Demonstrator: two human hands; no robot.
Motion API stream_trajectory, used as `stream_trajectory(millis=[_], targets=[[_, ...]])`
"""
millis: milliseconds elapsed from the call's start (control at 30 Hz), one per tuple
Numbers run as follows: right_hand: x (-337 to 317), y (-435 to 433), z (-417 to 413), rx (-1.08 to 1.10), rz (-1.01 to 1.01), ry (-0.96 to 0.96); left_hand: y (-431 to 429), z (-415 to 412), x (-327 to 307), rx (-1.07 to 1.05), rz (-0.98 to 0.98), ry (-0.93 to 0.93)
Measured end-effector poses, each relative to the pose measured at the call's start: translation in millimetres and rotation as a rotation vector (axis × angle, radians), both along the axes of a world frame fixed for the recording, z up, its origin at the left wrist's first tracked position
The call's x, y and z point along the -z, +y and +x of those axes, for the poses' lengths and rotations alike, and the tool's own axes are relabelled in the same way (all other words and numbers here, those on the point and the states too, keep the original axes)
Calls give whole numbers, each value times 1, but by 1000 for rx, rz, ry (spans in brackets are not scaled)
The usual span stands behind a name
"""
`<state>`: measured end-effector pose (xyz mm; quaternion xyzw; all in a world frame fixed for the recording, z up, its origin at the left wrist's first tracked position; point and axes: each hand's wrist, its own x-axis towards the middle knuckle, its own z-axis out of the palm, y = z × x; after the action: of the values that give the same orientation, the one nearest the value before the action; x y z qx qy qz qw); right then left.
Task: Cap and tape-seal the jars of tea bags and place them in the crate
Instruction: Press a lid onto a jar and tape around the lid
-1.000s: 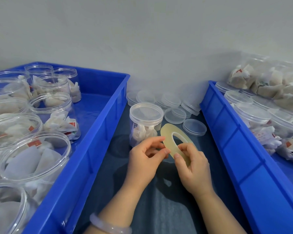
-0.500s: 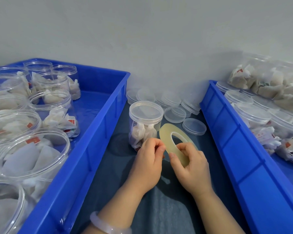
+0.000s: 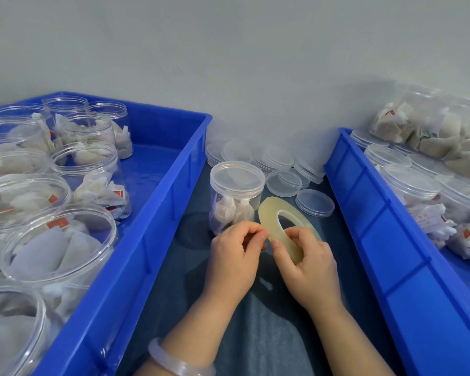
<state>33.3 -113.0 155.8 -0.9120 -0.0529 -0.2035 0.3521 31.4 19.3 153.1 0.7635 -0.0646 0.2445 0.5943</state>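
One head-worn camera, looking forward and down.

From where I stand it rides close above the table (image 3: 269, 335) (wide-angle, so the edges bow) and faces the pale wall (image 3: 228, 63). The left blue crate (image 3: 158, 213) and right blue crate (image 3: 391, 240) run off either side, with the strip between them dead centre.

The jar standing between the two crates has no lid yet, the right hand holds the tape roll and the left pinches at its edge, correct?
No: the head view shows that jar with its lid on. The right hand does hold the tape roll and the left hand pinches at its edge.
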Motion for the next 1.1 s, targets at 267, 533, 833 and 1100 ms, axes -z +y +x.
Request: stream_trajectory(millis=[267, 533, 833, 1100], targets=[[-8, 5, 5, -244, -254, -35, 0, -1, -5, -84, 117, -75], [-22, -1, 13, -267, -160, -5, -2, -6, -5, -87, 127, -141], [-90, -9, 34, -511, -302, 579, -1, -1, -6, -198, 11, -113], [-83, -4, 45, -442, -193, 512, -3, 3, -8, -191, 26, -166]])
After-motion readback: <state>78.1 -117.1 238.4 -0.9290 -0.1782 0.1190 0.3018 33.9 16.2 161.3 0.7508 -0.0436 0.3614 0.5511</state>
